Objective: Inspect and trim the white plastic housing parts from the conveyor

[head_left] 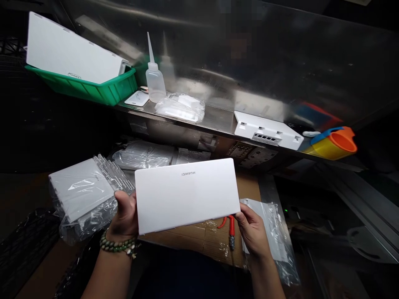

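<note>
I hold a flat white device [185, 195] with a small logo, top face up, between both hands over a cardboard box [205, 236]. My left hand [124, 216] grips its left edge, fingers wrapped round it; a green bead bracelet sits on that wrist. My right hand [252, 230] grips the lower right corner. A red-handled tool [230, 228] lies on the cardboard just below the device, close to my right hand.
Plastic-wrapped white units [84, 195] lie at left, an empty plastic bag [274, 228] at right. On the steel shelf [218, 118] stand a green bin [90, 89] holding a white unit, a squeeze bottle [155, 79], bagged parts [181, 107], a white device with ports [266, 129] and coloured cups [335, 143].
</note>
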The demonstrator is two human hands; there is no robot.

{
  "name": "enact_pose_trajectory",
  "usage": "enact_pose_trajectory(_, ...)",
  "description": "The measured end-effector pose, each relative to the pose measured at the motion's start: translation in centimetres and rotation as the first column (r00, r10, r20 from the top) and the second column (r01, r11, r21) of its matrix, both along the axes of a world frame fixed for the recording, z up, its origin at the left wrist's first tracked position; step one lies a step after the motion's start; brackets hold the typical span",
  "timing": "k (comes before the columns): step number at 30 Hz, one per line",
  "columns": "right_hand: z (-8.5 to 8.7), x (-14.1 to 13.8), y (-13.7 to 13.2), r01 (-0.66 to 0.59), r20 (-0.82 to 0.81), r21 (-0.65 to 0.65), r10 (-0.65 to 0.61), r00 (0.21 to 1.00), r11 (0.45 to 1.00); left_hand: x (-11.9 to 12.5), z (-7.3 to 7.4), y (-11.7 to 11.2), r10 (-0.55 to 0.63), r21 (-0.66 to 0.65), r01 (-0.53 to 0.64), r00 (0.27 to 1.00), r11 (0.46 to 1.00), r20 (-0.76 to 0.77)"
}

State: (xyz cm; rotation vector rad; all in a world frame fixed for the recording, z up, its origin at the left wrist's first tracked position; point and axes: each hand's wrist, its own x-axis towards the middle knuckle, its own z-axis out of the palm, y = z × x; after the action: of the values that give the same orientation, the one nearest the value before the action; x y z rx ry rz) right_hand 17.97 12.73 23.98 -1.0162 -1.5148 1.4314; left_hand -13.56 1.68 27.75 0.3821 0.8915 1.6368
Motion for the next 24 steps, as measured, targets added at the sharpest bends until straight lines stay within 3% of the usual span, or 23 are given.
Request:
enact_pose_trajectory(2,0.5,0.1,0.3,-0.033,0.041,0.053,0.031,0.999,0.998,-0.6,0.2,0.3,0.106,-0.037,-0.114,0.981,0.993,-0.165)
enact_pose_trajectory(5,1.4,0.3,0.6,-0.101,0.112,0.164,0.083,0.990,0.981,-1.2,-0.1,0.3,0.187,-0.027,-0.223,0.873,0.975,-0.451)
enact_pose_trajectory(10,3.1,0.1,0.9,-0.069,0.086,0.220,0.051,0.995,0.973,-0.8,-0.1,-0.5,0.131,0.071,-0.117,0.666,0.991,-0.734)
enact_pose_trajectory(13,3.6,-0.4,0.9,-0.068,0.063,0.275,0.052,0.997,0.959,0.3,1.0,-0.5,0.133,0.124,-0.058,0.607,0.991,-0.783)
enact_pose_trajectory(16,3.6,-0.7,1.0,-0.062,0.065,0.309,0.044,0.997,0.949,1.2,2.0,-0.1,0.138,0.166,-0.009,0.601,0.986,-0.787)
enact_pose_trajectory(24,2.3,-0.3,0.7,-0.040,0.071,0.314,0.019,0.997,0.949,1.6,2.4,-0.1,0.136,0.209,0.048,0.613,0.977,-0.778)
